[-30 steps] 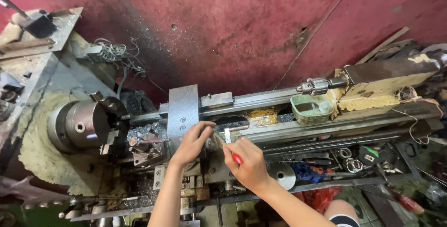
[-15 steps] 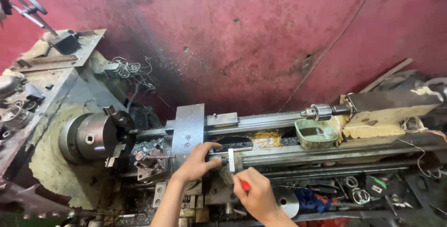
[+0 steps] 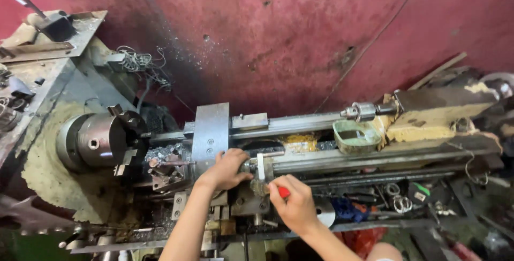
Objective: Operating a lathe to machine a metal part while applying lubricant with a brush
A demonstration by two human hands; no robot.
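Observation:
I look down on an old metal lathe [image 3: 300, 124] set against a red wall. My left hand [image 3: 227, 169] grips a part on the lathe carriage, just right of the grey upright plate [image 3: 210, 135]. My right hand [image 3: 293, 202] is closed around a red-handled tool [image 3: 283, 192] whose tip meets the carriage near a small metal bracket [image 3: 261, 165]. The chuck [image 3: 101, 140] sits to the left with its jaws facing right.
A green tin [image 3: 355, 135] and the tailstock [image 3: 367, 111] lie on the bed to the right. Loose rings, a blue rag and small parts fill the tray [image 3: 396, 199] below. Metal swarf [image 3: 136, 60] lies on the headstock at left.
The view has shifted so the lathe sits lower and further right in frame. Both hands stay on the carriage; the right hand has moved slightly closer to the bracket.

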